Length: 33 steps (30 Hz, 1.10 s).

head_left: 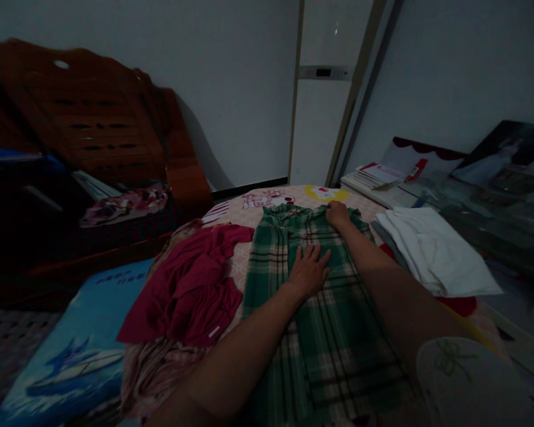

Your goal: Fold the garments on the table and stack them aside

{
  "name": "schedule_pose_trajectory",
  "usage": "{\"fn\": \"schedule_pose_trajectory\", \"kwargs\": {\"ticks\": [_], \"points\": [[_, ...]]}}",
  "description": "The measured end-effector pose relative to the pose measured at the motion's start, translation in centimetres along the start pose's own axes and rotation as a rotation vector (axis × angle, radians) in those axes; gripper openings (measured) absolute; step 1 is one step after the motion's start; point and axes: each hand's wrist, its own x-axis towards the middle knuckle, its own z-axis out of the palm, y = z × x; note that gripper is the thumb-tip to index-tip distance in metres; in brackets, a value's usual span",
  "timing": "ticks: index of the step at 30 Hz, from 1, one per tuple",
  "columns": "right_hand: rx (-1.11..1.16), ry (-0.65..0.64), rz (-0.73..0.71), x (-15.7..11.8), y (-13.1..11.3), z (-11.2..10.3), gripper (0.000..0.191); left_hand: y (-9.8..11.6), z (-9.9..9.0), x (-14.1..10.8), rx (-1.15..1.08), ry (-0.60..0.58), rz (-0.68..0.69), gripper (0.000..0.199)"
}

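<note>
While the left hand point(309, 274) is lying flat, seemingly steadying the green plaid garment point(267, 267), the right hand point(337, 214) is gripping its gathered far edge.

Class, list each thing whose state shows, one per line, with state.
Green plaid cloth garment: spread lengthwise
Crimson cloth garment: crumpled
White cloth pile: folded
Dusty-pink cloth: bunched
Floral cloth on wooden bench: rumpled
Small rectangular display: dark
Left bare hand: open on green garment
Right bare hand: curled on green garment
</note>
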Motion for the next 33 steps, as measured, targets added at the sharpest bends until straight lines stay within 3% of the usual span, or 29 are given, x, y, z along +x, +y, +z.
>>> {"fn": "schedule_pose_trajectory", "kwargs": {"ticks": [5, 8, 11, 16, 19, 23, 29, 33], "points": [[0.03, -0.053, -0.106, -0.6, 0.4, 0.5, 0.049, 0.0, 0.0, 0.0, -0.022, -0.002, -0.015, 0.058], [0.019, 0.023, -0.108, -1.6, 0.9, 0.3, 0.054, 0.0, -0.1, 0.1, -0.022, -0.011, -0.011, 0.057], [-0.009, 0.069, -0.158, -3.0, 0.6, 0.1, 0.045, 0.0, -0.1, 0.2, -0.024, -0.018, -0.01, 0.057], [-0.014, -0.079, -0.392, -5.1, -1.5, 0.5, 0.033, 0.1, -0.1, 0.3, -0.056, -0.001, -0.028, 0.059], [-0.021, -0.142, -0.354, -5.4, -2.3, 0.8, 0.033, 0.1, -0.2, 0.2, -0.079, 0.003, -0.053, 0.062], [-0.043, -0.104, -0.259, -5.1, -3.3, 0.7, 0.037, 0.1, -0.3, 0.2, -0.095, 0.004, -0.07, 0.061], [0.029, -0.077, -0.413, -4.5, -6.2, 1.2, 0.042, 0.1, -0.6, 0.4, -0.159, 0.062, -0.061, 0.058], [0.053, -0.1, -0.366, -3.4, -7.4, 1.8, 0.034, -0.3, -1.5, 0.6, -0.227, 0.113, -0.111, 0.04]]}}
